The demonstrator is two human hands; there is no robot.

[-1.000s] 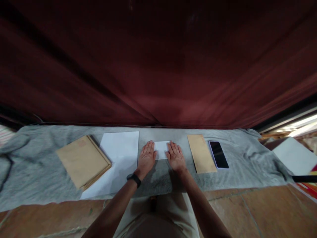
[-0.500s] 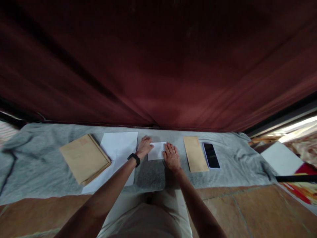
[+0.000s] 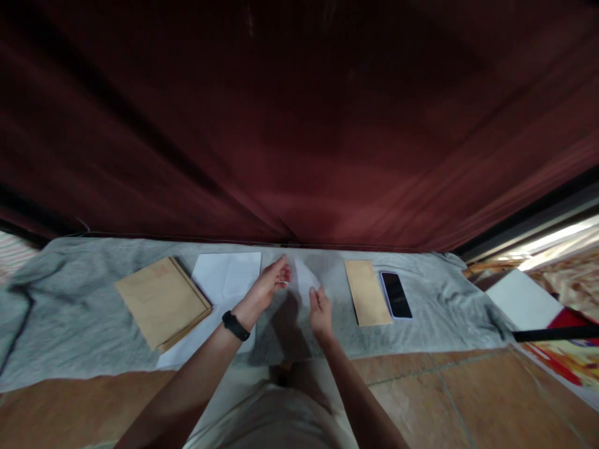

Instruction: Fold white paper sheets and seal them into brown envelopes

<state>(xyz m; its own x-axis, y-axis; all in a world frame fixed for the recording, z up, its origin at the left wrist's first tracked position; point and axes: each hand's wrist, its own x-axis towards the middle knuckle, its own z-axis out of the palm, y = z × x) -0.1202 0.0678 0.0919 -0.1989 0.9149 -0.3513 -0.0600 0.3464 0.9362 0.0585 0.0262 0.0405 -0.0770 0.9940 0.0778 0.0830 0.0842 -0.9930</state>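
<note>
A small folded sheet of white paper (image 3: 305, 278) is raised and tilted above the grey cloth, slightly blurred. My right hand (image 3: 321, 313) pinches its lower right edge between thumb and fingers. Just left of the paper, my left hand (image 3: 271, 280) has its fingers loosely apart and holds nothing I can see. A black band circles that wrist. Beneath my left forearm and hand lie larger white sheets (image 3: 224, 274). To the right of my right hand, a brown envelope (image 3: 368, 293) rests flat on the cloth.
A stack of brown envelopes (image 3: 163, 299) overlaps the white sheets at the left. A phone (image 3: 396, 295) lies right of the single envelope. Grey cloth (image 3: 440, 305) covers the narrow surface, with a dark red upright panel (image 3: 299, 156) behind it.
The folded paper was flat under both hands; now my right hand has lifted and tilted it. My left hand has come off it and moved slightly left.
</note>
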